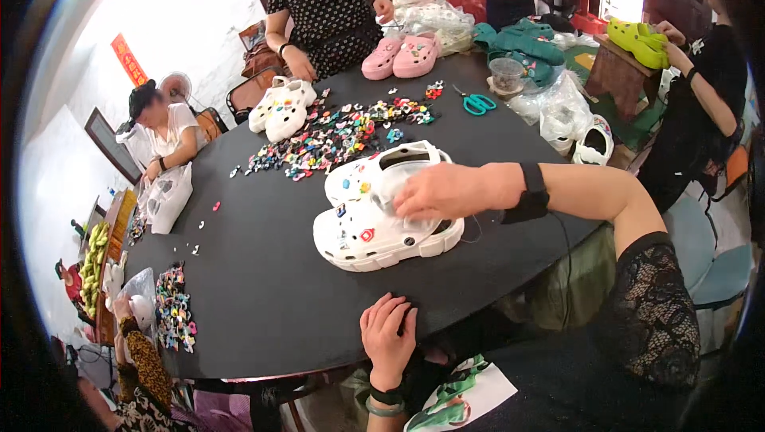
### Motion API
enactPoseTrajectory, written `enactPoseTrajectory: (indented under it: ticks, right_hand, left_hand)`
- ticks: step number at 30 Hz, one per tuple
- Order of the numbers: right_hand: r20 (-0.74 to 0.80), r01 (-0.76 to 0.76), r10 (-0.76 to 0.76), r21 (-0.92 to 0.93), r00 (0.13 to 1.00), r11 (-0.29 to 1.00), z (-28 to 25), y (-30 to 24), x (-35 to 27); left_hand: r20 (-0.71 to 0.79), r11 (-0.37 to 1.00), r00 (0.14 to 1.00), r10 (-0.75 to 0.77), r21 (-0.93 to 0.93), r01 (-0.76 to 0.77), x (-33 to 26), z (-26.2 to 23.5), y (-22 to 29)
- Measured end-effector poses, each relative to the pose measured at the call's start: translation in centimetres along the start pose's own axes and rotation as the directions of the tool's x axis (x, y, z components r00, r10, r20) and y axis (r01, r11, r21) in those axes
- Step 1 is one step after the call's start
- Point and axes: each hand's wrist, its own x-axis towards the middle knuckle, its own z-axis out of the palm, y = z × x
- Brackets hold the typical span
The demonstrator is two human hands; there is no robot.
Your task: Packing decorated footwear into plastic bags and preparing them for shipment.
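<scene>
- The right hand [434, 191] reaches in over the pair of white clogs, its fingers bent over a pale, translucent wad [388, 185] – blurred, so I cannot tell whether they grip it.
- The left hand [388, 332] lies palm down at the near edge of the table, fingers loosely bent and relaxed, with nothing seen in its grasp.
- The near white clog [347, 245] sits on the black table [255, 272] in front of the person, toe to the left, with small coloured charms on its upper.
- The far white clog [341, 186] stands just beyond it, also toe left and decorated, partly hidden by the right hand and the wad.
- Behind the pair, a loose heap of colourful charms [331, 141] spreads over the table; another white pair [287, 109] stands at its far left side.
- Teal-handled scissors [478, 104] lie to the right of the heap, and pink clogs [414, 56] stand at the far edge – near a person in a dotted dress [327, 9].
- A second charm heap [174, 304] lies at the table's left side.
</scene>
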Motion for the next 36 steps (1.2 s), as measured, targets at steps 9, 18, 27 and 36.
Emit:
enactPoseTrajectory:
  ticks: [9,18,27,36]
  right_hand:
    - [-0.321,-0.126,-0.078,-0.570,0.944,0.812,4.2,0.9,5.7]
    - [-0.606,-0.294,0.280,0.079,0.744,0.952,-2.4,5.8,2.6]
    - [0.069,-0.752,0.765,0.260,0.641,0.606,2.3,6.8,-1.7]
    - [-0.013,-0.226,0.279,0.554,0.960,0.801,8.7,-6.6,-3.3]
  left_hand:
    - [0.034,0.998,0.999,0.001,-0.057,0.001,0.5,0.2,0.1]
    - [-0.010,1.000,1.000,0.003,-0.025,-0.003,0.1,0.2,0.1]
    - [0.054,0.974,0.989,-0.139,-0.172,0.146,0.1,-0.6,0.2]
    - [-0.001,0.795,0.896,-0.443,-0.463,0.392,3.1,-7.2,-3.9]
